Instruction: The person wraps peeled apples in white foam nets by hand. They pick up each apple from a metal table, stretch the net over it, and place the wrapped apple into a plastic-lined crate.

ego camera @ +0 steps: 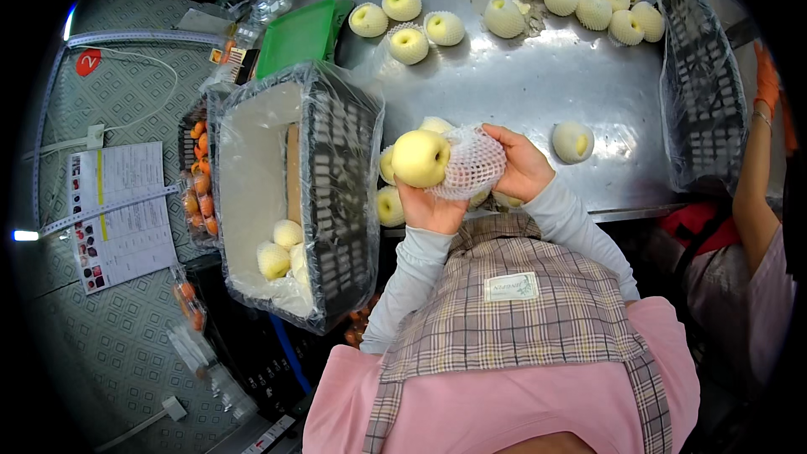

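Observation:
A bare yellow apple [421, 157] rests in my left hand [434, 209], whose fingers support it from below. My right hand [522, 161] grips a white foam net sleeve [474, 162] against the apple's right side. Whether the apple's edge sits inside the sleeve, I cannot tell. Under and around my hands lie more yellow apples [390, 206], partly hidden by hands and sleeve. To the right, one netted apple [572, 142] sits apart on the metal table [555, 82].
At left, a plastic-lined black crate [343, 202] holds a few netted apples [273, 260]. Another lined crate [700, 88] stands at right, beside a co-worker's orange-gloved hand [766, 79]. Several netted apples [592, 11] are grouped at the back, near a green plastic tray [296, 38].

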Demonstrator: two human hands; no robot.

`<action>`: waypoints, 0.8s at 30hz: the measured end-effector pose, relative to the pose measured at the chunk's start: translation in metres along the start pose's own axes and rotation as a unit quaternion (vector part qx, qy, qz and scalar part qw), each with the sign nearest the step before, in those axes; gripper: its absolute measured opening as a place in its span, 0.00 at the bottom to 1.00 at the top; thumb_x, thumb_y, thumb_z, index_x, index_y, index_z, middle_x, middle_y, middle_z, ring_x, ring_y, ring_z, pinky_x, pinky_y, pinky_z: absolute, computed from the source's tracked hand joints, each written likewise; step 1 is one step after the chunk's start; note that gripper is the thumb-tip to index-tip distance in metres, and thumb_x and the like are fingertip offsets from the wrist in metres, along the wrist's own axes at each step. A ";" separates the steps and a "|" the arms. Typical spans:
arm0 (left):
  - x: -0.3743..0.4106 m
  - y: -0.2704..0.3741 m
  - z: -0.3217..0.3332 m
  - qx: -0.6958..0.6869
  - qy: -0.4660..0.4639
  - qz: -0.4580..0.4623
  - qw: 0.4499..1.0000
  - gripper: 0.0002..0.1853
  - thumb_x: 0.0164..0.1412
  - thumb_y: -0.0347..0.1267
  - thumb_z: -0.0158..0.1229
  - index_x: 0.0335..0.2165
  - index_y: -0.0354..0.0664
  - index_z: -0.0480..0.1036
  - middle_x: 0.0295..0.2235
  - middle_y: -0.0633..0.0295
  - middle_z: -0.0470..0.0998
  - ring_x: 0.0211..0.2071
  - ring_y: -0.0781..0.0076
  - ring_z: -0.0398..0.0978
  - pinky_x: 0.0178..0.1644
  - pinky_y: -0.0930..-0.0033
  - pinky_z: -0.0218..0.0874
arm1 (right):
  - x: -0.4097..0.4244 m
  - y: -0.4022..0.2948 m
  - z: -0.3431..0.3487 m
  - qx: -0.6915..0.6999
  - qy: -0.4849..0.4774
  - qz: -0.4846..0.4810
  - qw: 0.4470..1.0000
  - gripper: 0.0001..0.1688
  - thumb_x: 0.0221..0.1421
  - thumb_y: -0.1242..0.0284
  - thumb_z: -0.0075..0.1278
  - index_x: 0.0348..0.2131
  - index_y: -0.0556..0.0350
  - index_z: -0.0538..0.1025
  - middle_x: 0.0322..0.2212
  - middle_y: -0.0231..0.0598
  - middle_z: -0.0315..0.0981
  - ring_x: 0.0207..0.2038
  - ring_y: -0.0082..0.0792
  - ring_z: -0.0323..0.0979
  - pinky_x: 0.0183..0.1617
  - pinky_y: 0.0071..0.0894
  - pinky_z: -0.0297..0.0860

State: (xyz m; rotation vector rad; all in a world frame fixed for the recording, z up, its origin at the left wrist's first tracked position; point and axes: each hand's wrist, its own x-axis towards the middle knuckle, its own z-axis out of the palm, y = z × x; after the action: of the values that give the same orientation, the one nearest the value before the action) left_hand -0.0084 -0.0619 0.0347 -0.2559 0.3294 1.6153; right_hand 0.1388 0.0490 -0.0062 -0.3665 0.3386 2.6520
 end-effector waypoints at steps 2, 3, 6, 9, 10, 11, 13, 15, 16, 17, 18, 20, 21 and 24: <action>0.002 0.001 0.000 0.000 0.003 -0.008 1.000 0.36 0.66 0.57 0.47 0.61 0.44 0.63 0.61 0.54 0.67 0.62 0.52 0.64 0.67 0.41 0.54 | 0.000 -0.002 -0.004 0.006 0.002 -0.005 1.000 0.19 0.70 0.69 0.40 0.50 0.67 0.70 0.48 0.48 0.75 0.50 0.42 0.75 0.59 0.47 0.71; 0.003 0.001 -0.001 0.000 0.004 -0.012 1.000 0.36 0.67 0.57 0.47 0.61 0.44 0.63 0.61 0.54 0.67 0.62 0.52 0.64 0.67 0.41 0.54 | -0.001 -0.002 -0.003 0.003 0.004 -0.009 1.000 0.19 0.70 0.69 0.40 0.50 0.67 0.70 0.48 0.48 0.75 0.49 0.42 0.75 0.59 0.47 0.71; 0.005 0.001 -0.006 0.009 0.016 -0.014 1.000 0.36 0.66 0.57 0.47 0.62 0.44 0.62 0.62 0.54 0.66 0.63 0.52 0.63 0.67 0.41 0.54 | -0.001 -0.002 -0.003 0.004 0.016 -0.016 1.000 0.19 0.70 0.69 0.40 0.51 0.68 0.70 0.47 0.49 0.75 0.49 0.42 0.75 0.58 0.46 0.71; 0.007 0.001 -0.005 -0.008 0.005 -0.026 1.000 0.36 0.66 0.56 0.47 0.62 0.43 0.62 0.62 0.55 0.65 0.63 0.52 0.63 0.67 0.41 0.53 | 0.001 -0.004 -0.006 -0.011 0.015 -0.028 0.999 0.19 0.69 0.69 0.43 0.50 0.66 0.70 0.49 0.49 0.74 0.50 0.41 0.74 0.57 0.44 0.72; 0.008 0.001 -0.004 -0.006 0.006 -0.027 1.000 0.36 0.66 0.56 0.47 0.62 0.44 0.62 0.62 0.55 0.65 0.63 0.52 0.63 0.68 0.41 0.53 | 0.002 -0.005 -0.006 -0.019 0.013 -0.033 0.999 0.18 0.68 0.68 0.44 0.49 0.65 0.71 0.50 0.49 0.73 0.51 0.41 0.74 0.57 0.43 0.72; 0.008 0.001 -0.003 -0.003 0.006 -0.027 1.000 0.36 0.66 0.56 0.46 0.62 0.44 0.62 0.62 0.55 0.65 0.63 0.52 0.63 0.68 0.41 0.52 | 0.001 -0.004 -0.006 -0.085 0.031 -0.083 0.992 0.19 0.67 0.68 0.46 0.50 0.64 0.71 0.49 0.47 0.72 0.50 0.40 0.73 0.56 0.41 0.71; 0.008 0.000 -0.002 0.000 0.017 -0.022 1.000 0.36 0.67 0.56 0.45 0.62 0.44 0.62 0.62 0.55 0.65 0.63 0.52 0.63 0.68 0.41 0.51 | -0.005 0.009 0.018 -0.218 0.067 -0.177 0.958 0.21 0.65 0.67 0.50 0.52 0.61 0.70 0.49 0.42 0.71 0.49 0.38 0.73 0.56 0.37 0.71; 0.009 0.001 -0.001 0.004 0.040 -0.014 0.999 0.35 0.67 0.56 0.44 0.61 0.44 0.62 0.62 0.55 0.65 0.63 0.53 0.62 0.68 0.41 0.51 | -0.016 0.019 0.045 -0.445 0.048 -0.262 0.855 0.23 0.60 0.66 0.54 0.52 0.56 0.73 0.48 0.42 0.68 0.48 0.38 0.72 0.54 0.36 0.70; 0.010 0.002 -0.004 -0.014 0.030 -0.022 0.999 0.35 0.67 0.57 0.43 0.62 0.44 0.62 0.62 0.55 0.65 0.64 0.53 0.62 0.68 0.41 0.50 | -0.018 0.023 0.051 -0.547 0.035 -0.297 0.782 0.23 0.58 0.66 0.56 0.52 0.54 0.74 0.47 0.41 0.67 0.48 0.38 0.71 0.54 0.35 0.69; 0.012 0.004 -0.010 -0.033 0.020 -0.031 0.999 0.35 0.68 0.57 0.42 0.62 0.45 0.62 0.62 0.55 0.65 0.64 0.53 0.61 0.68 0.41 0.50 | -0.020 0.023 0.050 -0.628 0.048 -0.301 0.716 0.23 0.57 0.66 0.56 0.51 0.52 0.76 0.47 0.43 0.66 0.48 0.40 0.71 0.54 0.36 0.69; 0.014 0.005 -0.006 -0.051 0.008 -0.040 0.998 0.35 0.68 0.57 0.40 0.62 0.45 0.62 0.62 0.55 0.65 0.64 0.53 0.61 0.68 0.41 0.50 | -0.021 0.021 0.048 -0.701 0.059 -0.304 0.642 0.23 0.55 0.66 0.57 0.50 0.50 0.77 0.46 0.45 0.65 0.48 0.42 0.70 0.53 0.36 0.68; 0.012 0.002 0.002 -0.005 0.051 -0.016 0.999 0.36 0.68 0.58 0.38 0.62 0.46 0.62 0.62 0.55 0.65 0.64 0.52 0.61 0.68 0.41 0.50 | -0.022 0.023 0.047 -0.773 0.073 -0.316 0.546 0.22 0.53 0.66 0.57 0.48 0.48 0.79 0.46 0.49 0.64 0.48 0.46 0.69 0.53 0.38 0.68; 0.009 0.001 0.007 0.017 0.071 -0.002 0.997 0.36 0.68 0.59 0.36 0.62 0.47 0.62 0.63 0.55 0.64 0.64 0.52 0.60 0.68 0.41 0.50 | -0.021 0.025 0.047 -0.778 0.073 -0.328 0.531 0.21 0.52 0.66 0.57 0.47 0.48 0.80 0.47 0.51 0.63 0.48 0.48 0.69 0.53 0.39 0.68; 0.009 0.000 0.004 0.021 0.061 0.008 0.998 0.37 0.69 0.60 0.32 0.62 0.48 0.61 0.63 0.55 0.63 0.64 0.51 0.60 0.68 0.41 0.49 | -0.024 0.028 0.054 -0.775 0.073 -0.333 0.533 0.21 0.52 0.67 0.56 0.46 0.49 0.81 0.47 0.54 0.62 0.48 0.51 0.68 0.53 0.39 0.67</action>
State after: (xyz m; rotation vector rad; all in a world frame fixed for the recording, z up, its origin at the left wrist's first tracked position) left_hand -0.0090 -0.0520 0.0353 -0.3209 0.4595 1.6093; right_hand 0.1357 0.0306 0.0564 -0.9205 -1.8500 1.3709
